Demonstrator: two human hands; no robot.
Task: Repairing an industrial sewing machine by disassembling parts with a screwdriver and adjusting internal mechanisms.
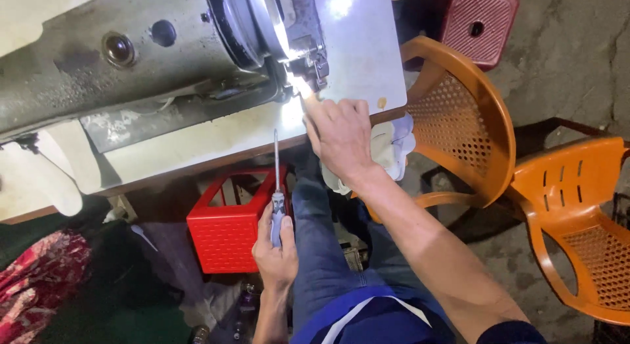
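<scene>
From the head view, the left hand (pixel 275 249) has its grip clenched around the pale handle of a screwdriver (pixel 276 193), thumb laid along the handle, the thin shaft pointing up so that its tip lies over the near edge of the table (pixel 197 144). The right hand (pixel 338 137) rests at that same edge, fingers bent and reaching to the brightly lit metal part of the sewing machine (pixel 131 48); whether this grip pinches anything there I cannot tell, since glare hides the fingertips. The pale table carries the grey, worn machine lying across it. Below its near edge stands a red perforated crate (pixel 226 229), with a white cloth (pixel 394 147) hanging just beside the right wrist. On the cracked concrete floor to the right stand two orange plastic chairs (pixel 459 121) and a dark red stool (pixel 476 25). The screwdriver is just left of the right hand, apart from it.
</scene>
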